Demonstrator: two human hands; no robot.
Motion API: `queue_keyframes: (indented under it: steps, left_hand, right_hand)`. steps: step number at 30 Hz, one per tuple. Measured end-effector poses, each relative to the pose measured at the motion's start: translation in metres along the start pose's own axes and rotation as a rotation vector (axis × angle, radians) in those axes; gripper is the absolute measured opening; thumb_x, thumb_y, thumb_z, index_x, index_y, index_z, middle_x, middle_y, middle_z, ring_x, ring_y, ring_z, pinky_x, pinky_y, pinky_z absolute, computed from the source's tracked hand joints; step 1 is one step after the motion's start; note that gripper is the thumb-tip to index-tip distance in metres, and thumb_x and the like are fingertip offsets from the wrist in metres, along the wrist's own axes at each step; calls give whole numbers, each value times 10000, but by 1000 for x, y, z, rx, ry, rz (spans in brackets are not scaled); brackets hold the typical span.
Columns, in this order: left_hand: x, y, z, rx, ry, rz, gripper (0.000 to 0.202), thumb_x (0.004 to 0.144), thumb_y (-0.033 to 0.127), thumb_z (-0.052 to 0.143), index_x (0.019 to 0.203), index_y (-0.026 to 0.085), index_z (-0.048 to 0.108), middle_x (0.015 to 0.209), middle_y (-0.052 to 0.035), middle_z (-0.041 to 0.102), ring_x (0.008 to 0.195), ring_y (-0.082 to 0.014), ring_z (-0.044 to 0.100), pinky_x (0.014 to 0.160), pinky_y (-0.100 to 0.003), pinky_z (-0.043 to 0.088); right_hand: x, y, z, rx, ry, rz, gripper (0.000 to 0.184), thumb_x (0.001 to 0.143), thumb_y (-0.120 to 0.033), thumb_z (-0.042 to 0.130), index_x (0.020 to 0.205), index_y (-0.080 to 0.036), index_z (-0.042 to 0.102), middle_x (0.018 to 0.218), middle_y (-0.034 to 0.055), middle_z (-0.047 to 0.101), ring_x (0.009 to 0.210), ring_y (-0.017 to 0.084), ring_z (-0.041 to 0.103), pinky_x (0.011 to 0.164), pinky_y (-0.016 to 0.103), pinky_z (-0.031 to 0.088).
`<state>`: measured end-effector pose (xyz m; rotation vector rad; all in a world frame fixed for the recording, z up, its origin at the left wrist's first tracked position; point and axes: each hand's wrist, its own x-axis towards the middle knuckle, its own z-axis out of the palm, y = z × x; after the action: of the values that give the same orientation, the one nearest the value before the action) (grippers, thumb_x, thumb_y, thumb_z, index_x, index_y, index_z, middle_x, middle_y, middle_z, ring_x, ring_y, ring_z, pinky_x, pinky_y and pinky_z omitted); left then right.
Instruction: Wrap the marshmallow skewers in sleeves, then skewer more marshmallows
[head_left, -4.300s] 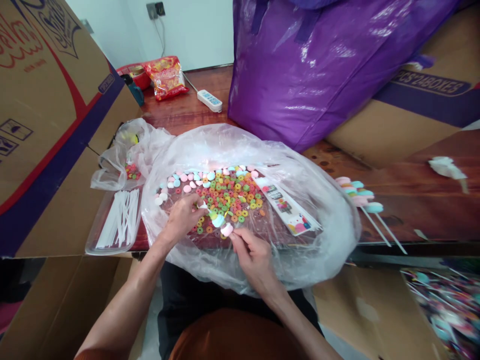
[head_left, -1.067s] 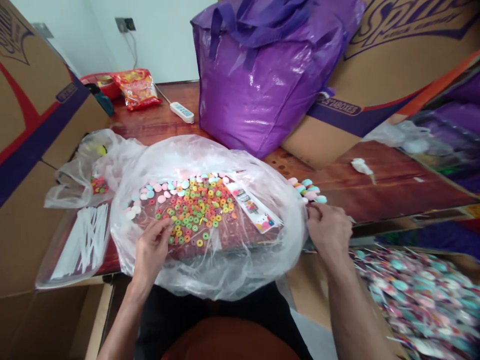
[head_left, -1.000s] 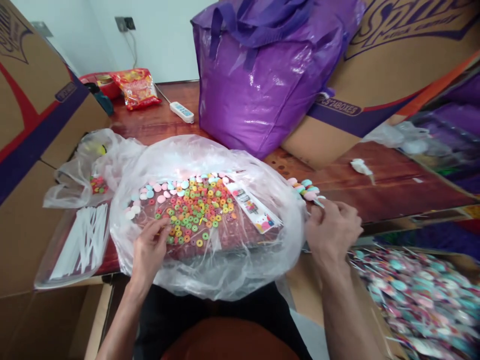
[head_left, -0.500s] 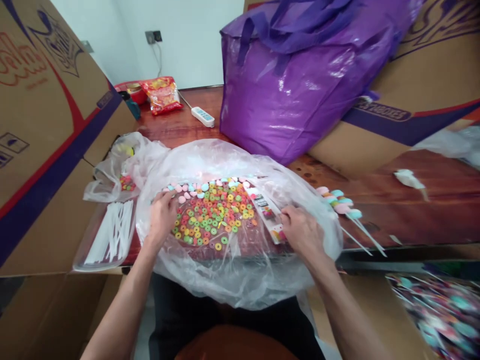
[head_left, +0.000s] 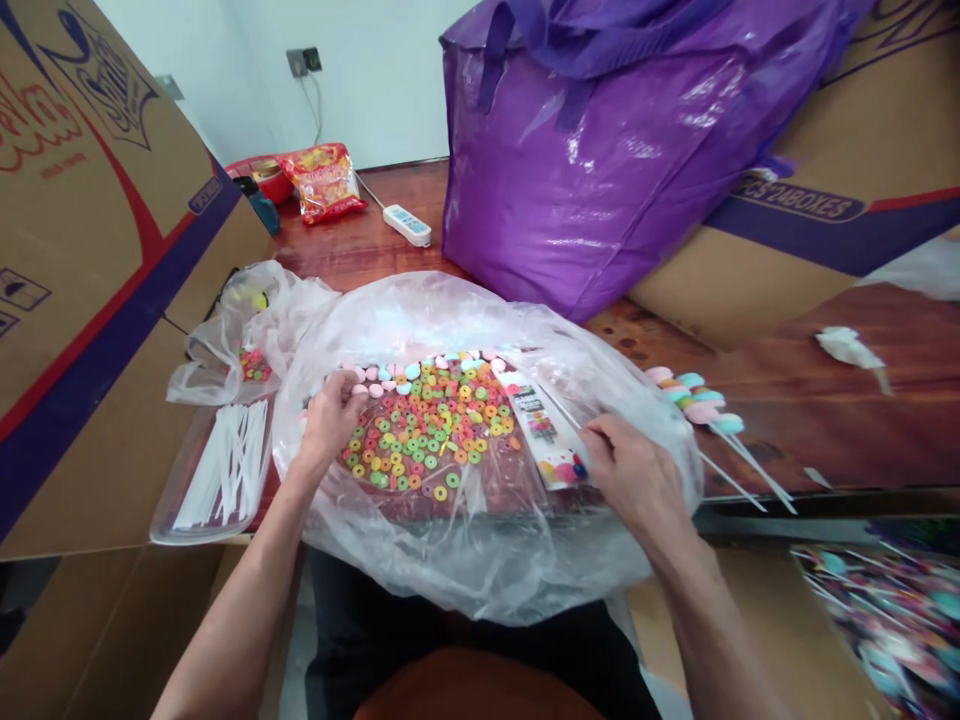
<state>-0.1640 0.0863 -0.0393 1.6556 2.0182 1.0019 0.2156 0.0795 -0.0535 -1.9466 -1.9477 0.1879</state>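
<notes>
Pink and blue marshmallows (head_left: 386,378) lie in a row along the back of a spread of colourful ring-shaped pieces (head_left: 420,430). All of them sit on a clear plastic bag (head_left: 442,320) over the table. At the left end of the marshmallows is my left hand (head_left: 330,420), its thumb and fingertips pinched together; what they hold, if anything, is hidden. My right hand (head_left: 630,470) closes on a thin white stick (head_left: 559,408) that points up and left. Beneath the stick lies a printed white packet or label (head_left: 541,430).
White sticks (head_left: 223,465) fill a clear tray at left. Several marshmallow skewers (head_left: 697,398) lie at right. A purple bag (head_left: 585,180) and cartons (head_left: 90,260) stand around the table. Below right, a box holds many finished-looking skewers (head_left: 892,610). A remote-like white power strip (head_left: 407,225) lies behind.
My right hand has moved slightly right, off the printed packet, and the thin stick now shows clearly. My left hand has shifted slightly to the right, toward the marshmallows. The view has shifted a little.
</notes>
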Motion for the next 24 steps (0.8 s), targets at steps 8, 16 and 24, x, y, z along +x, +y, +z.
queue_keyframes:
  steps: [8, 16, 24]
  left_hand:
    - [19, 19, 10, 148, -155, 99, 223, 830, 225, 507, 716, 203, 697, 621, -27, 623, 619, -192, 546, 673, -318, 411]
    - [2, 12, 10, 133, -136, 122, 122, 749, 203, 616, 848, 197, 687, 835, -61, 648, 825, -229, 581, 798, -348, 462]
    - [-42, 26, 11, -660, -95, -176, 347, 737, 389, 764, 995, 165, 700, 790, -11, 681, 683, -137, 594, 656, -254, 476]
  right_hand:
    - [-35, -25, -30, 124, 63, -62, 208, 892, -306, 419, 926, -219, 605, 707, 64, 680, 635, 230, 629, 590, 311, 401]
    - [-63, -93, -4, 588, -190, -304, 233, 994, -267, 417, 888, -210, 616, 770, 12, 696, 647, 148, 645, 636, 240, 451]
    - [-67, -130, 16, 771, -259, -314, 231, 980, -190, 427, 946, -188, 656, 650, -15, 627, 563, 126, 590, 595, 215, 433]
